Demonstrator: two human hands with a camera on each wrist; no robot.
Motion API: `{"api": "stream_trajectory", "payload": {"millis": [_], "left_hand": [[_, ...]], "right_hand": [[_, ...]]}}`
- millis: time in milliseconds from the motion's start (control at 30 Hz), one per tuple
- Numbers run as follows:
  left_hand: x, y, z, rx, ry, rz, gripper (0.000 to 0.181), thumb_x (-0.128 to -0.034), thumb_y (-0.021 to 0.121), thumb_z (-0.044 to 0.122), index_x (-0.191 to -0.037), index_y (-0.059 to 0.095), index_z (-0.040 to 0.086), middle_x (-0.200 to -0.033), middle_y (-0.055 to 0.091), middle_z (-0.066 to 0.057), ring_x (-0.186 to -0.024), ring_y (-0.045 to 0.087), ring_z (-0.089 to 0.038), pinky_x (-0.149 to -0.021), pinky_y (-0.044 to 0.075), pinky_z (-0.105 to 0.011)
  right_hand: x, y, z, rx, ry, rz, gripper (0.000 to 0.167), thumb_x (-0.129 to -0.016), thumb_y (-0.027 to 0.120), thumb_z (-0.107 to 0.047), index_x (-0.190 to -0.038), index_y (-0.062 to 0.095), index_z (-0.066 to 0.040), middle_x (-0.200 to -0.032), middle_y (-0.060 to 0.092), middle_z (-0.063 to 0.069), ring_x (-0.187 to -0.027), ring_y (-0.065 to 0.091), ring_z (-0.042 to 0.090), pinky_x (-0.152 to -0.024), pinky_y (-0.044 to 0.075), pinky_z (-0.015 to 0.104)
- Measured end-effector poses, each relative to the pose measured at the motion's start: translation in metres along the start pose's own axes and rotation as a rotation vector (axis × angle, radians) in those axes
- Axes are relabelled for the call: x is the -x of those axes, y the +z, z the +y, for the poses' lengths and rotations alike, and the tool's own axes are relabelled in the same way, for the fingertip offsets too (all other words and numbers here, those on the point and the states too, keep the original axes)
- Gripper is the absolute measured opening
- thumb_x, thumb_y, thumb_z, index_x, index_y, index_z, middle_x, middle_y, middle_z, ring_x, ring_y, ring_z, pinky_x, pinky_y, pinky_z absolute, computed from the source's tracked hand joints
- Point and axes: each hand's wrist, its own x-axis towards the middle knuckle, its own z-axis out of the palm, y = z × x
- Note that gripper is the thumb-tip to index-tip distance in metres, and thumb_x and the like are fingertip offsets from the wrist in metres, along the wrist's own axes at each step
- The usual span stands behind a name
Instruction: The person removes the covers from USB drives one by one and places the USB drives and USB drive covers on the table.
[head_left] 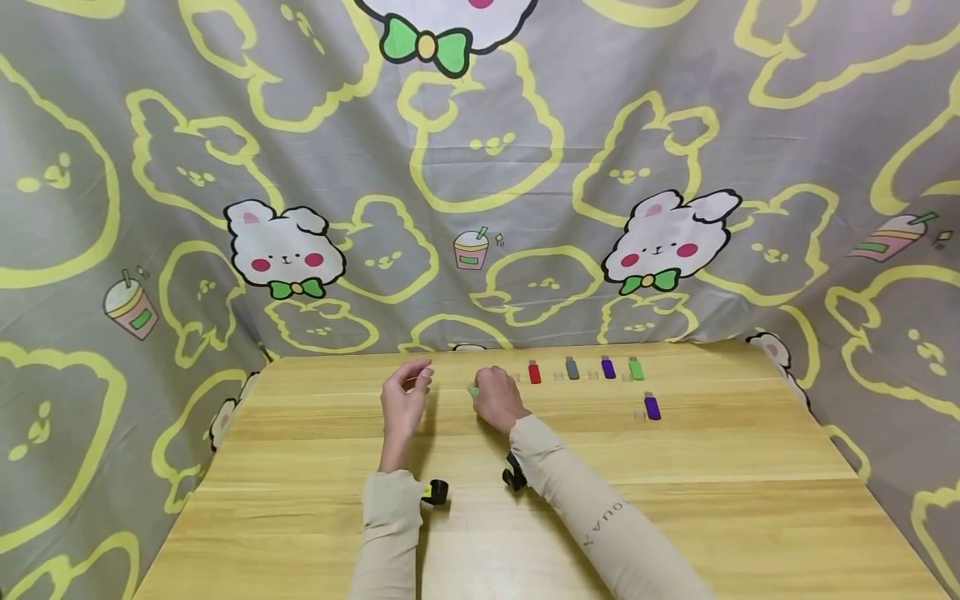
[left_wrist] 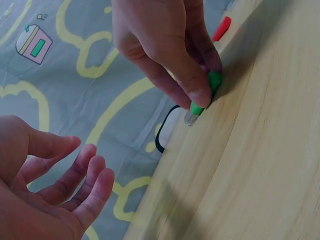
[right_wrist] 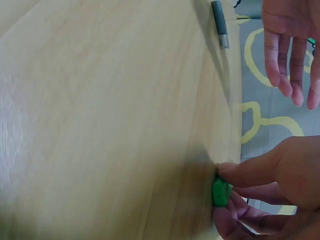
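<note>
My right hand (head_left: 498, 397) pinches a green USB stick (left_wrist: 215, 81) between thumb and fingers, low at the table's far side. A clear end (left_wrist: 189, 118) pokes out below the fingertips in the left wrist view. Whether the stick touches the wood I cannot tell. My left hand (head_left: 405, 402) hovers to the left with fingers loosely bent, holding nothing. Near it, a grey USB stick (right_wrist: 219, 23) with a silver plug lies by the table's far edge in the right wrist view. A red USB stick (head_left: 535, 372) lies just right of my right hand.
Rightward in a row lie a grey-blue stick (head_left: 572, 368), a purple stick (head_left: 607, 367) and a green stick (head_left: 636, 369), with small clear caps beside them. Another purple stick (head_left: 652, 407) lies nearer. A patterned curtain (head_left: 495, 167) hangs behind the wooden table (head_left: 675, 500).
</note>
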Motion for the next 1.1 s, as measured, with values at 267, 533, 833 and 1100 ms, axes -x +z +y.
{"api": "stream_trajectory", "payload": {"millis": [267,533,833,1100], "left_hand": [[0.003,-0.002,-0.002,-0.007,0.006,-0.001,0.017,-0.0970,0.065,-0.004,-0.112,0.073,-0.008,-0.102,0.073,-0.024,-0.088,0.069,-0.028,-0.069,0.054,-0.013],[0.002,-0.001,0.000,0.024,0.022,-0.032,0.018,-0.0970,0.066,-0.003,-0.112,0.073,-0.010,-0.102,0.072,-0.026,-0.089,0.069,-0.031,-0.071,0.056,-0.016],[0.006,0.006,0.010,0.036,0.030,-0.107,0.016,-0.0984,0.065,-0.002,-0.110,0.074,-0.008,-0.102,0.073,-0.024,-0.089,0.070,-0.030,-0.073,0.058,-0.020],[0.011,0.015,0.020,0.038,0.054,-0.231,0.017,-0.1007,0.064,0.001,-0.113,0.073,-0.007,-0.104,0.072,-0.024,-0.093,0.071,-0.040,-0.080,0.062,-0.038]], "right_hand": [[0.010,-0.007,0.001,-0.117,0.012,-0.026,0.015,-0.083,0.073,0.010,-0.089,0.067,-0.002,-0.085,0.068,0.008,-0.076,0.062,0.022,-0.066,0.054,0.034],[0.028,-0.031,0.003,-0.306,0.040,0.033,0.014,-0.088,0.073,0.007,-0.097,0.068,-0.002,-0.088,0.068,0.007,-0.080,0.062,0.017,-0.072,0.056,0.032],[0.052,-0.062,0.007,-0.334,0.040,0.136,0.014,-0.087,0.076,0.004,-0.097,0.073,-0.005,-0.088,0.070,0.004,-0.081,0.066,0.018,-0.076,0.058,0.036],[0.071,-0.082,0.016,-0.341,0.054,0.235,0.013,-0.086,0.078,0.003,-0.095,0.076,-0.006,-0.084,0.072,0.001,-0.075,0.067,0.016,-0.070,0.057,0.034]]}}
